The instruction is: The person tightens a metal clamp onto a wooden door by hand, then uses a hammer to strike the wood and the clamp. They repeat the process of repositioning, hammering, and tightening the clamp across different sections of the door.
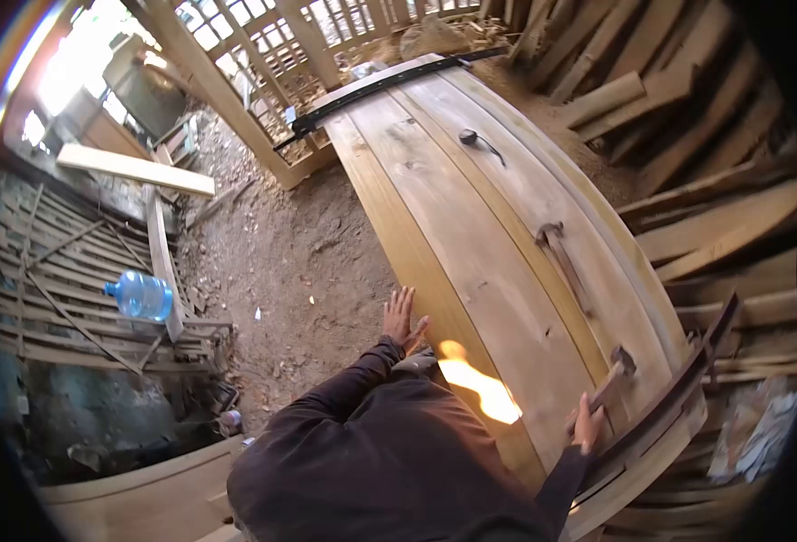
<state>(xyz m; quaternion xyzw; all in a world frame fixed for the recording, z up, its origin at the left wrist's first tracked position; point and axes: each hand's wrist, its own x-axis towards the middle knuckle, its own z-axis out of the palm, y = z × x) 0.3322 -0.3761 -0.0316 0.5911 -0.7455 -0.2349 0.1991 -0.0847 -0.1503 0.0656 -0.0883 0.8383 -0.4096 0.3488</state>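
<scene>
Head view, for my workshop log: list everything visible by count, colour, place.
Plank panel: 1, tan, centre
Held hammer: 1, dark and brown, panel's near right
Loose hammer: 1, dark and brown, panel's right
Small unclear tool: 1, black, farther up panel
Far bar: 1, black, across panel's far end
Near bar: 1, reddish brown, across near end
Bottle: 1, blue, left
Slatted frame: 1, brownish, left
Wooden lattice: 1, tan, top
Stacked boards: many, brown, right
Pale plank: 1, cream, upper left
Crumpled sheeting: 1, whitish, lower right
Ground: 1, brown, left of panel
Garment: 1, dark, bottom centre
Left hand: 1, bare, at panel's left edge
Right hand: 1, bare, around held hammer's handle
</scene>
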